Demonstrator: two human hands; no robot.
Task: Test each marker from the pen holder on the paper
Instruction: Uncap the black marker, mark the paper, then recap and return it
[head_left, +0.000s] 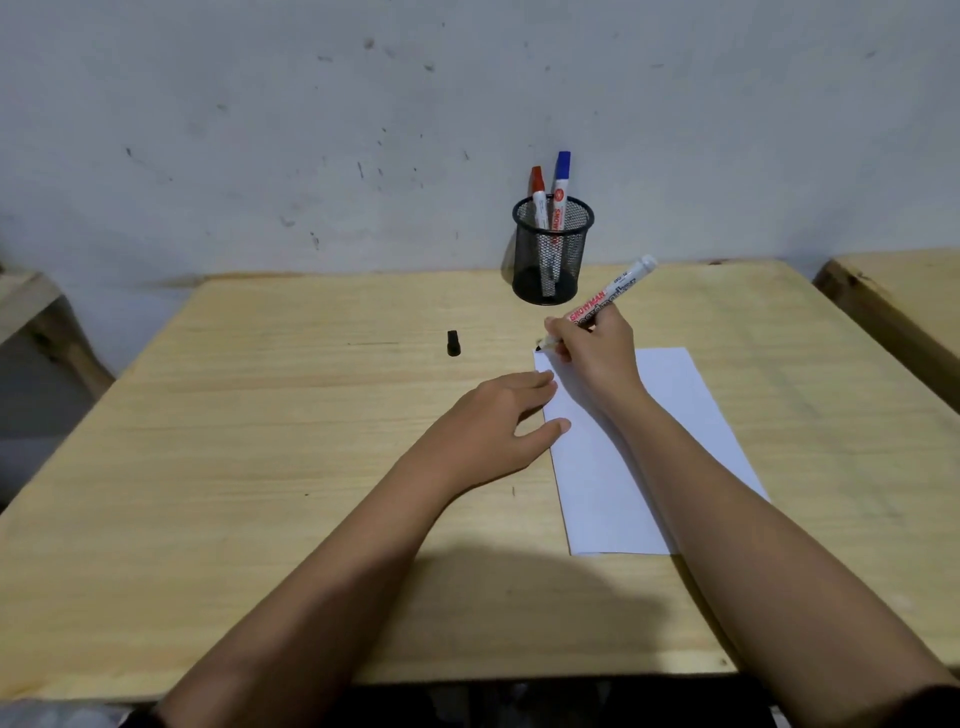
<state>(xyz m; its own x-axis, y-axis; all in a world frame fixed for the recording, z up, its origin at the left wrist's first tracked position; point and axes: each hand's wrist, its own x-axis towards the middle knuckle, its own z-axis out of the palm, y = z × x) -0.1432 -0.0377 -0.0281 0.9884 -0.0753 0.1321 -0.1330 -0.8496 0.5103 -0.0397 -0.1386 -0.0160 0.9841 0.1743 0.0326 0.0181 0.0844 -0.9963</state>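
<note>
White paper (675, 415) lies under the right hand (597, 353), which pinches the uncapped black marker (605, 301), tip at the sheet's far corner; the flat, open left hand (498, 415) should pin the near edge; stroke lightly; pen holder (551, 249) stands beyond.

On the worktop (260, 441), the pen holder (551, 254) stands at the far edge with two markers (550, 208) in it. The paper (675, 415) lies nearer, right of centre. The cap (453, 343) lies left of the paper's far corner.
</note>
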